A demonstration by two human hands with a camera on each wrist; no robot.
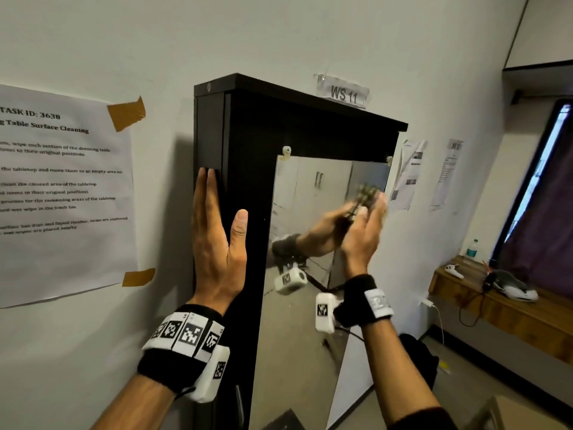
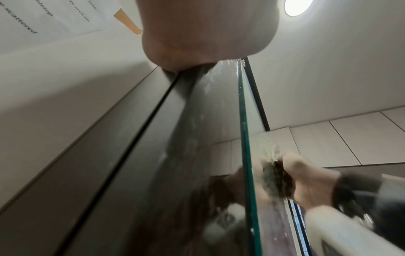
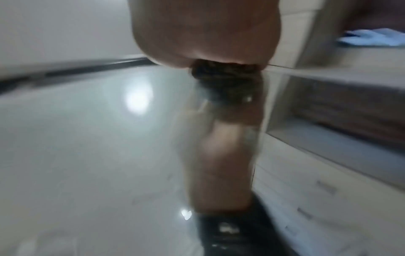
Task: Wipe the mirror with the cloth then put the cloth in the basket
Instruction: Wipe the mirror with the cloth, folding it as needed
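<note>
A tall mirror is fixed to the front of a black cabinet on the wall. My right hand lies flat near the mirror's upper right part and presses a dark checked cloth against the glass; it is blurred. The right wrist view shows the cloth bunched under my palm on the mirror. My left hand rests on the cabinet's left front corner, fingers straight along the side and thumb on the front. The left wrist view shows the cloth between my right hand and the glass. No basket is in view.
A taped instruction sheet hangs on the wall to the left and a "WS 11" label above the cabinet. At the right, a wooden shelf carries a water bottle and cables, below a window with a purple curtain.
</note>
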